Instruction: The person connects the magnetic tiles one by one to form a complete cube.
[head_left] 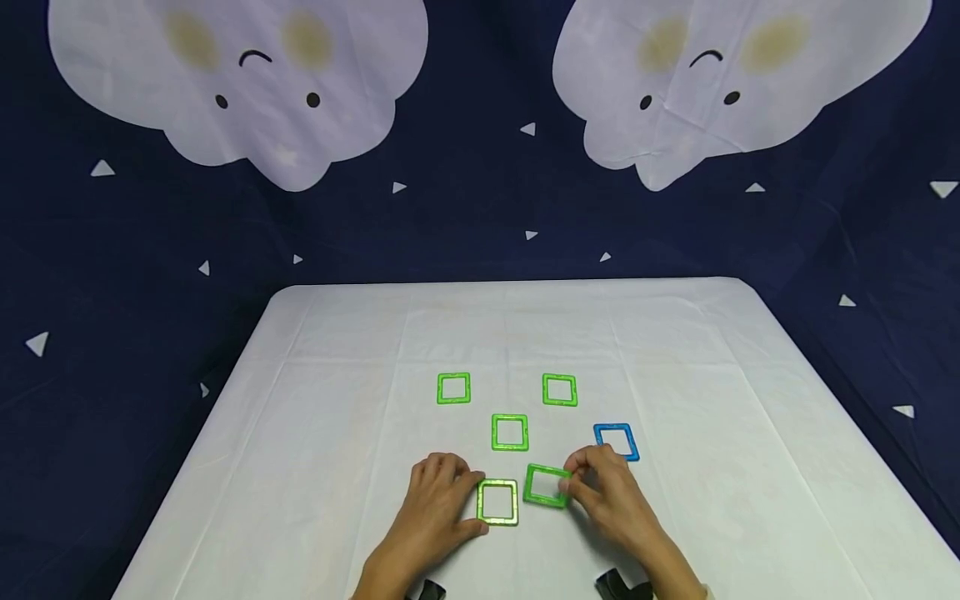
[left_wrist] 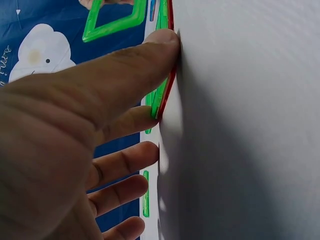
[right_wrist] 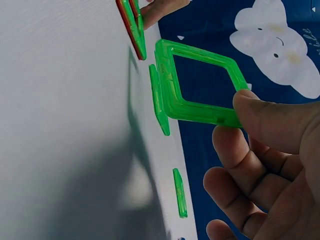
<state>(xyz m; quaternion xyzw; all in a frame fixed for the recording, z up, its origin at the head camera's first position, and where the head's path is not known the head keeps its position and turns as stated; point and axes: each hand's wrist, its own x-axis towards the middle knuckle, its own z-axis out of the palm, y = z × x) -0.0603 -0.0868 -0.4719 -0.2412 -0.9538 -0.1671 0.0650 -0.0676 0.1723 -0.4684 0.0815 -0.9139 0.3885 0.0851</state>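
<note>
My left hand (head_left: 435,508) rests on the white table at the near middle, thumb and index finger gripping a square magnetic tile stack (head_left: 498,522) at its left corners. The left wrist view shows a green tile (left_wrist: 159,95) lying flat over a red one (left_wrist: 166,94). Just to the right, my right hand (head_left: 611,500) pinches a green square magnetic tile (right_wrist: 167,80) by its right edge, between thumb and fingers. That tile is tilted and raised off the table, a small gap away from the stack. Its other fingers are loosely curled below.
Beyond the hands lie a green square tile (head_left: 510,418) in the middle and two more, one left (head_left: 453,376) and one right (head_left: 559,377). A blue square tile (head_left: 632,442) lies just behind my right hand, partly covered by it. A dark blue cloth (head_left: 480,217) hangs behind the table.
</note>
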